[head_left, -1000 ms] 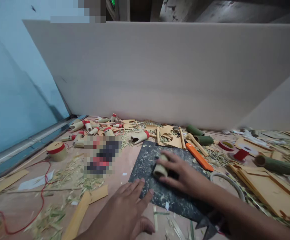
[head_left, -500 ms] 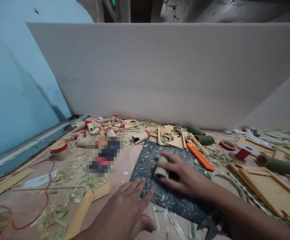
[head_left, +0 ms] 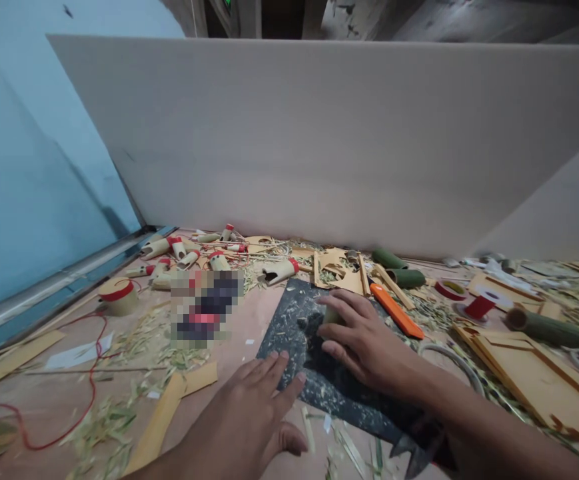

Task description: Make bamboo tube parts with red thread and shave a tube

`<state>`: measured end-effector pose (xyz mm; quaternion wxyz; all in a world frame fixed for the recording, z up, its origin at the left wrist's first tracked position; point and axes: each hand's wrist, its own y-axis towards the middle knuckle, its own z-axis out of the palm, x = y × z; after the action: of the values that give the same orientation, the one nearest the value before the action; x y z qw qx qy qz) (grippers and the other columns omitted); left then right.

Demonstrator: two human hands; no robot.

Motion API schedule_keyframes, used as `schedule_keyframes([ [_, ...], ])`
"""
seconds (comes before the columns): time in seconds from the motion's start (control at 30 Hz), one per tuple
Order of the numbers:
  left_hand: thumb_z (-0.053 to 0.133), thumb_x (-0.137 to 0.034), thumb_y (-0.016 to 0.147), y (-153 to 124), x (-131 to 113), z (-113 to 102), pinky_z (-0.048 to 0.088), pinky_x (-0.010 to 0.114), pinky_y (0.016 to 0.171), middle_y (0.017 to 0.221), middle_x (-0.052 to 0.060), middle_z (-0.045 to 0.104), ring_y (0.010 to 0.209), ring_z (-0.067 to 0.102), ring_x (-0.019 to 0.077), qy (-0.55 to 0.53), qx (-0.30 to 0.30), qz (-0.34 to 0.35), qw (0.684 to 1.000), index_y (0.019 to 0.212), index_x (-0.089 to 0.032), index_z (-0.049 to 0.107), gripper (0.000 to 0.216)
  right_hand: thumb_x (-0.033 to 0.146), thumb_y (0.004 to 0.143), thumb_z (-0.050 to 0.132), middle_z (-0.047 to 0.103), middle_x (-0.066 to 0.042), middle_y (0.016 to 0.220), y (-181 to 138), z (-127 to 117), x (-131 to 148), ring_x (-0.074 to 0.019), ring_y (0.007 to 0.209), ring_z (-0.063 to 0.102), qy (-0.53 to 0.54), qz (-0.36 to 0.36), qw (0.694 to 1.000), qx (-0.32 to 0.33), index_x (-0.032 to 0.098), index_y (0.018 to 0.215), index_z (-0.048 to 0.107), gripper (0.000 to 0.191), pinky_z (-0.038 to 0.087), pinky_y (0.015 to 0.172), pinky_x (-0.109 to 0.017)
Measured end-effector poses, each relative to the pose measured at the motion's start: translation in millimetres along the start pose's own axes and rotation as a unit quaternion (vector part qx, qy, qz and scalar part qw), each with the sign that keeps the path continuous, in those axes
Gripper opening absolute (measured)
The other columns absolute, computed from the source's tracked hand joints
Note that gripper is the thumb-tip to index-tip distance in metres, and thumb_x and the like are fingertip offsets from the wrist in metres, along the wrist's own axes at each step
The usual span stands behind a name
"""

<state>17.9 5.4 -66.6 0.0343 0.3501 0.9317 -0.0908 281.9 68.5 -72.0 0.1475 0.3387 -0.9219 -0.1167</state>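
Note:
A dark sheet (head_left: 292,313) dusted with pale powder, looking like sandpaper, lies on the work surface. Over its middle, my right hand (head_left: 362,337) grips a short piece of bamboo tube (head_left: 332,315), fingers wrapped around it; most of the tube is hidden. Whether the tube touches the sheet I cannot tell. My left hand (head_left: 259,400) rests flat at the sheet's near left edge with its fingers stretched out and nothing in them. Just beyond my right hand lies an orange utility knife (head_left: 396,312). A dark metal tool (head_left: 414,453) is partly hidden under my right forearm.
Bamboo pieces with red bands (head_left: 279,271) lie at the back left. Green bamboo tubes (head_left: 544,327), red tape (head_left: 452,289), a red spool (head_left: 482,303) and wooden frames (head_left: 534,380) are to the right. Shavings (head_left: 102,423) and red string (head_left: 92,380) litter the left. A pale board (head_left: 319,147) stands behind.
My right hand has shifted slightly up and right with the bamboo piece, whose open end no longer shows. My left hand stays nearly in place; the view has moved a little.

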Motion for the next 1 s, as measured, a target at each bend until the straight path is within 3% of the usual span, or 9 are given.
schedule_keyframes([
  [0.13, 0.069, -0.052, 0.096, 0.6, 0.7, -0.8, 0.048, 0.052, 0.115, 0.157, 0.021, 0.046, 0.144, 0.051, 0.0387, 0.022, 0.028, -0.002, 0.999, 0.15, -0.02, 0.059, 0.063, 0.05, 0.101, 0.061, 0.05, -0.016, 0.157, -2.4, 7.5, -12.8, -0.0375, 0.146, 0.044, 0.008, 0.05, 0.999, -0.004, 0.025, 0.138, 0.062, 0.045, 0.038, 0.12, -0.061],
  [0.3, 0.07, -0.052, 0.096, -1.5, 5.0, 5.6, 0.047, 0.051, 0.116, 0.156, 0.019, 0.049, 0.143, 0.054, 0.0375, 0.001, -0.02, 0.014, 1.0, 0.148, -0.022, 0.062, 0.06, 0.056, 0.102, 0.055, 0.036, -0.016, 0.162, -6.9, 18.2, -34.9, -0.0402, 0.151, 0.039, 0.015, 0.109, 0.994, -0.022, 0.031, 0.151, 0.053, 0.055, 0.041, 0.118, -0.059],
  [0.43, 0.069, -0.053, 0.097, -2.3, 7.3, 9.1, 0.048, 0.05, 0.115, 0.157, 0.019, 0.049, 0.143, 0.054, 0.0376, 0.011, -0.016, 0.018, 1.0, 0.149, -0.021, 0.061, 0.061, 0.051, 0.102, 0.057, 0.044, -0.019, 0.15, -7.8, 21.1, -25.6, -0.043, 0.138, 0.051, 0.011, 0.151, 0.986, -0.064, 0.03, 0.155, 0.048, 0.057, 0.044, 0.113, -0.064],
  [0.53, 0.07, -0.055, 0.095, -1.9, 9.7, 14.1, 0.048, 0.05, 0.115, 0.155, 0.018, 0.052, 0.141, 0.056, 0.0377, 0.004, -0.043, 0.022, 0.999, 0.147, -0.022, 0.063, 0.062, 0.047, 0.099, 0.063, 0.057, -0.015, 0.137, -6.5, 18.6, -5.8, -0.0347, 0.123, 0.063, 0.037, 0.129, 0.989, -0.067, 0.027, 0.141, 0.053, 0.048, 0.053, 0.107, -0.055],
  [0.63, 0.071, -0.058, 0.093, -2.0, 9.5, 16.7, 0.047, 0.049, 0.116, 0.153, 0.017, 0.056, 0.14, 0.057, 0.0372, -0.005, -0.063, 0.023, 0.998, 0.145, -0.023, 0.065, 0.062, 0.044, 0.094, 0.071, 0.061, -0.013, 0.137, -4.3, 14.7, 4.7, -0.031, 0.123, 0.064, 0.096, 0.068, 0.992, -0.042, 0.026, 0.119, 0.057, 0.034, 0.056, 0.104, -0.046],
  [0.73, 0.071, -0.054, 0.095, -2.4, 5.8, 12.8, 0.046, 0.051, 0.117, 0.154, 0.017, 0.054, 0.141, 0.056, 0.0375, -0.01, -0.059, 0.019, 0.998, 0.146, -0.022, 0.064, 0.061, 0.042, 0.094, 0.07, 0.062, -0.015, 0.134, -1.3, 10.9, -1.2, -0.0339, 0.119, 0.065, 0.099, 0.078, 0.99, -0.067, 0.025, 0.108, 0.058, 0.025, 0.055, 0.102, -0.053],
  [0.83, 0.072, -0.051, 0.095, -2.5, 2.4, 7.9, 0.047, 0.053, 0.116, 0.155, 0.02, 0.051, 0.142, 0.055, 0.0387, -0.003, -0.029, 0.008, 1.0, 0.147, -0.02, 0.063, 0.06, 0.041, 0.098, 0.063, 0.062, -0.018, 0.129, 0.0, 8.1, -2.7, -0.0353, 0.117, 0.065, 0.089, 0.09, 0.988, -0.085, 0.023, 0.109, 0.059, 0.022, 0.054, 0.101, -0.056],
  [0.97, 0.067, -0.055, 0.097, -2.7, 3.7, 10.7, 0.046, 0.052, 0.116, 0.155, 0.018, 0.053, 0.143, 0.055, 0.0371, -0.025, -0.05, 0.011, 0.998, 0.146, -0.022, 0.064, 0.059, 0.039, 0.095, 0.07, 0.062, -0.013, 0.137, 0.0, 3.2, 5.3, -0.0279, 0.122, 0.064, 0.115, -0.003, 0.993, 0.003, 0.025, 0.117, 0.062, 0.027, 0.055, 0.104, -0.042],
  [1.0, 0.066, -0.057, 0.097, -2.9, 4.6, 12.4, 0.046, 0.052, 0.117, 0.155, 0.018, 0.052, 0.143, 0.054, 0.037, -0.033, -0.057, 0.014, 0.998, 0.146, -0.022, 0.064, 0.06, 0.038, 0.095, 0.069, 0.063, -0.012, 0.134, 0.5, 1.4, 4.4, -0.0273, 0.118, 0.066, 0.105, 0.01, 0.994, -0.012, 0.025, 0.113, 0.063, 0.023, 0.056, 0.103, -0.043],
])
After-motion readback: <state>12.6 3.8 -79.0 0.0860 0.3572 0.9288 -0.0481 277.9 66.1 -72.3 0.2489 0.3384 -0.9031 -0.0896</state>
